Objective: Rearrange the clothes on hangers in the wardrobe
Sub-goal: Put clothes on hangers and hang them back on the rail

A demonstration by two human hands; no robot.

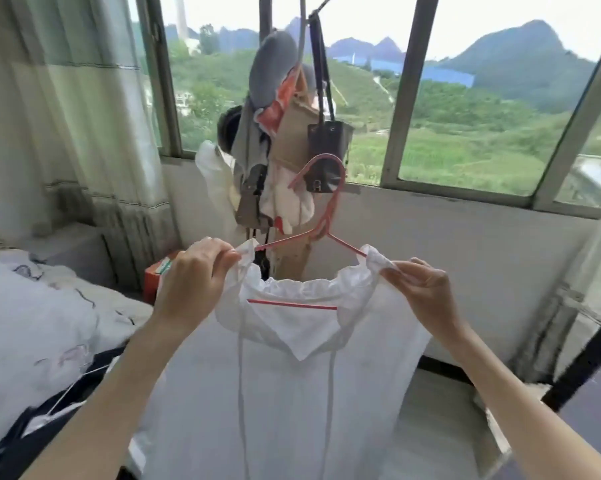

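**White blouse held up on its red hanger**

One thin white cotton blouse with a gathered neckline (302, 341) hangs on one red wire hanger (321, 220), raised in front of the person at chest level, between the bed (32, 306) on the left and the window wall. The left hand (191, 271) pinches the fabric at the blouse's left shoulder, fingers curled over the cloth where it covers the hanger's end. The right hand (420, 292) pinches the other shoulder the same way. The hanger's hook stands free above, caught on nothing.

The blouse looks light, soft and limp. It would likely sag and slide off the smooth wire if a shoulder slipped, so the shoulder seams over the hanger's ends seem the sound place to hold while straightening it. For carrying, the hook is probably better. Two thin drawstrings dangle down the front and could snag.

Behind, a crowded cluster of hanging things (281, 126) holds a dark bag and several garments, too tangled to count.
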